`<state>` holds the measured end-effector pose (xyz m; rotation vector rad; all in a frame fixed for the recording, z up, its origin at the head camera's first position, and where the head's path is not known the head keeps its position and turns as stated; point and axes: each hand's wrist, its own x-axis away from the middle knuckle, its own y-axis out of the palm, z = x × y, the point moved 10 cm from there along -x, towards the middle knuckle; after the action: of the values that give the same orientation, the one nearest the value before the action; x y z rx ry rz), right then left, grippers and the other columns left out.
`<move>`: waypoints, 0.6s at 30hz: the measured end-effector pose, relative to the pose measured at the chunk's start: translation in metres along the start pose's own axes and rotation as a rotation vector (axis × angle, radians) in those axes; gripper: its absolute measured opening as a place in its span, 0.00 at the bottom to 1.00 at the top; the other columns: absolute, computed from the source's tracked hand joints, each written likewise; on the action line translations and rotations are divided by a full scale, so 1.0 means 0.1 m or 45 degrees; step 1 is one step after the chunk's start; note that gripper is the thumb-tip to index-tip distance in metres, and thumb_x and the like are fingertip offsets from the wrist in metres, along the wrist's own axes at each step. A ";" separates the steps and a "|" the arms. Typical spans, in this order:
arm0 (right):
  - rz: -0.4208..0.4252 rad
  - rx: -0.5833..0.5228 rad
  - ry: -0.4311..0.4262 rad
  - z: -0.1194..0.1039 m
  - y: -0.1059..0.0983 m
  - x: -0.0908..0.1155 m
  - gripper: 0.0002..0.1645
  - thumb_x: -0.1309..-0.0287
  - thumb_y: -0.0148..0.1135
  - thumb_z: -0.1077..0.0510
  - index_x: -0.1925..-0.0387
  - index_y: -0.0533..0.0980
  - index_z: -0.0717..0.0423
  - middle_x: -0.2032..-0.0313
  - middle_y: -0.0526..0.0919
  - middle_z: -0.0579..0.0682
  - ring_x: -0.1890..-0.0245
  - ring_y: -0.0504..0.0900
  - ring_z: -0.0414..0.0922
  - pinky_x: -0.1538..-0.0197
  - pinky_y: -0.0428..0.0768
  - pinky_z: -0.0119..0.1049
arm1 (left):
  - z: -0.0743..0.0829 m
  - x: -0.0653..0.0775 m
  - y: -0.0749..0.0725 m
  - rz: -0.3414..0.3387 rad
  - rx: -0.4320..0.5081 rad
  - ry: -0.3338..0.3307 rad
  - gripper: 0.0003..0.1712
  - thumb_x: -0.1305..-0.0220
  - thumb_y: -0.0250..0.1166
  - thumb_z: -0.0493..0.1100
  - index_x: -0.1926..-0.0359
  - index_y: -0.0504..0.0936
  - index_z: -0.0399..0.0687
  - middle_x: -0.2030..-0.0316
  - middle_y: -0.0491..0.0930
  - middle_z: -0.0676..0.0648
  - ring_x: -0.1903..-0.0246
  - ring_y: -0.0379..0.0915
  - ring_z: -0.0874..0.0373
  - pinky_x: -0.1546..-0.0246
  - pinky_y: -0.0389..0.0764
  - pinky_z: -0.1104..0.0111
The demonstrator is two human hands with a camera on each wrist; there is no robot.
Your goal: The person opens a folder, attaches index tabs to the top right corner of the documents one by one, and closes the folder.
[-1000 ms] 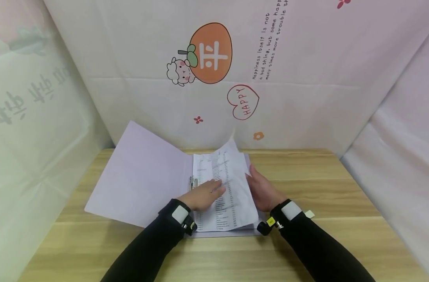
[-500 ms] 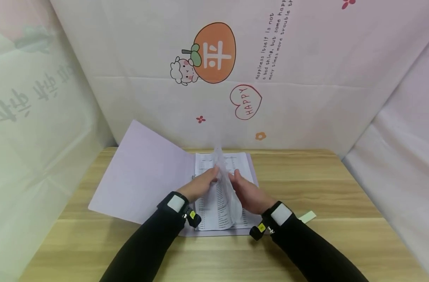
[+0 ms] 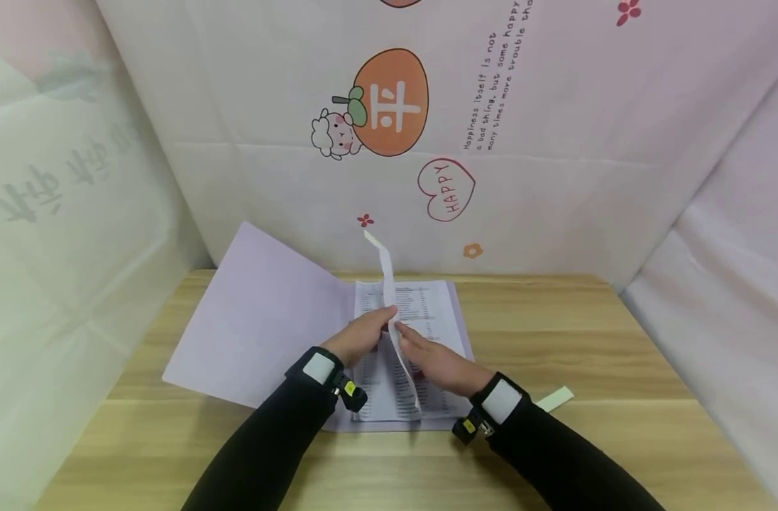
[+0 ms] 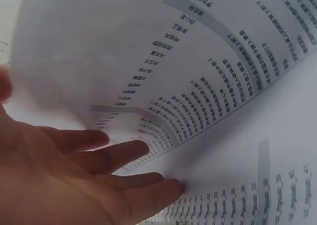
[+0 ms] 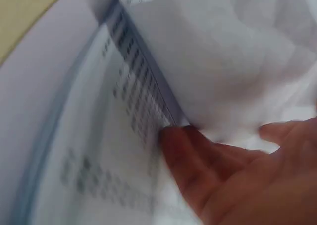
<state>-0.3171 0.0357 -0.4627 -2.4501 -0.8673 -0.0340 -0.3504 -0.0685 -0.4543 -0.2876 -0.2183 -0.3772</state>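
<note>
A lilac folder [image 3: 255,319] lies spread on the table, its left cover tilted up. Printed sheets [image 3: 434,298] fill its right side. One lifted sheet [image 3: 387,273] stands nearly edge-on between the two hands. My left hand [image 3: 360,337] is at the sheet's left side, thumb near its edge; the left wrist view shows its fingers [image 4: 129,153] extended against the printed face. From the right, my right hand [image 3: 443,362] touches the sheet with outstretched fingers. In the right wrist view its fingertips [image 5: 171,133] meet the pages where the lifted sheet curves up.
A pale green strip [image 3: 555,399] lies on the wooden table [image 3: 587,341], right of the folder and partly behind the right wrist. White printed cloth [image 3: 555,191] hangs at the back and both sides.
The top sheet has been raised from the stack and swung leftward to nearly upright. My right hand has moved left with it. The left hand has shifted from lying over the page to its left side.
</note>
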 end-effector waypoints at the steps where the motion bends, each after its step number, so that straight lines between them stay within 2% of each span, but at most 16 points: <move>1: 0.036 0.095 0.039 0.03 -0.04 0.00 0.36 0.21 0.37 0.44 0.21 0.45 0.52 0.24 0.51 0.53 0.27 0.52 0.49 0.33 0.62 0.53 | -0.01 0.00 0.00 0.003 -0.021 0.000 0.36 0.23 0.40 0.64 0.31 0.71 0.45 0.34 0.68 0.42 0.37 0.63 0.44 0.40 0.66 0.46; 4: 0.117 0.458 0.131 0.11 -0.15 0.01 0.37 0.27 0.51 0.49 0.24 0.55 0.57 0.30 0.65 0.58 0.31 0.62 0.52 0.34 0.64 0.52 | 0.01 0.03 -0.04 0.044 -0.137 0.024 0.37 0.23 0.38 0.66 0.32 0.72 0.45 0.37 0.72 0.44 0.39 0.67 0.44 0.42 0.70 0.48; 8: 0.074 0.864 0.138 0.13 -0.16 -0.03 0.41 0.37 0.65 0.48 0.27 0.64 0.57 0.36 0.74 0.58 0.35 0.70 0.52 0.37 0.69 0.50 | 0.11 0.07 -0.14 0.200 -0.334 0.136 0.33 0.23 0.44 0.63 0.30 0.70 0.47 0.43 0.77 0.45 0.46 0.73 0.48 0.48 0.74 0.52; 12: 0.000 1.078 0.114 0.12 -0.07 -0.05 0.44 0.41 0.69 0.44 0.28 0.65 0.56 0.43 0.80 0.57 0.42 0.77 0.50 0.42 0.74 0.48 | 0.36 0.14 -0.16 0.348 -0.622 0.367 0.31 0.23 0.53 0.53 0.26 0.63 0.49 0.45 0.79 0.43 0.50 0.78 0.50 0.53 0.78 0.57; 15: 0.002 1.199 0.113 0.11 -0.03 -0.06 0.41 0.41 0.68 0.44 0.30 0.69 0.55 0.48 0.82 0.56 0.49 0.80 0.48 0.48 0.78 0.46 | 0.57 0.21 -0.06 0.370 -0.938 0.570 0.28 0.24 0.55 0.48 0.27 0.66 0.49 0.42 0.78 0.43 0.46 0.77 0.50 0.49 0.78 0.57; 18: 0.016 1.269 0.126 0.09 0.00 -0.04 0.34 0.40 0.67 0.47 0.34 0.74 0.53 0.54 0.84 0.53 0.60 0.80 0.44 0.55 0.79 0.42 | 0.73 0.27 0.06 0.344 -1.267 0.713 0.25 0.24 0.54 0.47 0.30 0.71 0.45 0.38 0.75 0.44 0.40 0.72 0.52 0.45 0.76 0.59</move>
<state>-0.3220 0.0378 -0.4714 -1.5016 -0.6052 0.2268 -0.3350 -0.0488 -0.3808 -1.1547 0.5832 -0.2591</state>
